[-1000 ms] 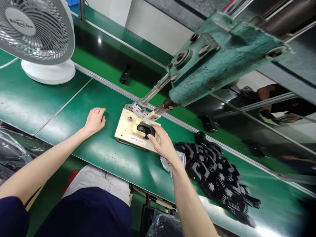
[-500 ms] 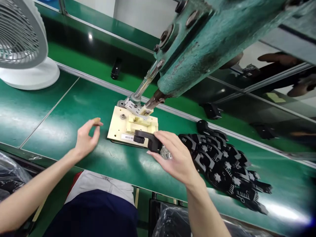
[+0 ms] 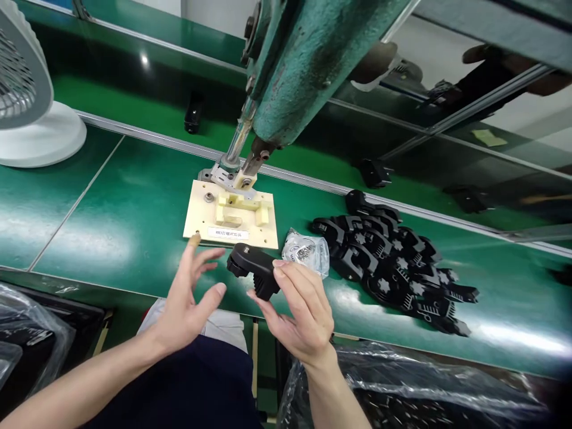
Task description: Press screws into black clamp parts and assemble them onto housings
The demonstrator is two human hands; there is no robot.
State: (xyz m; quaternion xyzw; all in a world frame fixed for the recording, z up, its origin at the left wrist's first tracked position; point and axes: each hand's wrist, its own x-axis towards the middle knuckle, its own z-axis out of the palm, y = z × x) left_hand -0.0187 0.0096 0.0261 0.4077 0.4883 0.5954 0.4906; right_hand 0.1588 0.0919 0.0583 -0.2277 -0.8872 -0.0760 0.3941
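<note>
Here, the right hand point(image 3: 297, 310) held the black part point(image 3: 254, 266) between thumb and fingers, in front of the cream fixture point(image 3: 230, 214); the left hand point(image 3: 190, 292) stood beside it, fingers wide.

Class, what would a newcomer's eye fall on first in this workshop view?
Probably the worn green press, slanting down from the top centre to the cream fixture on the green bench. Next, the dark heap of black parts at the right, beyond a small clear bag. In front, the right hand holds one black part.
</note>
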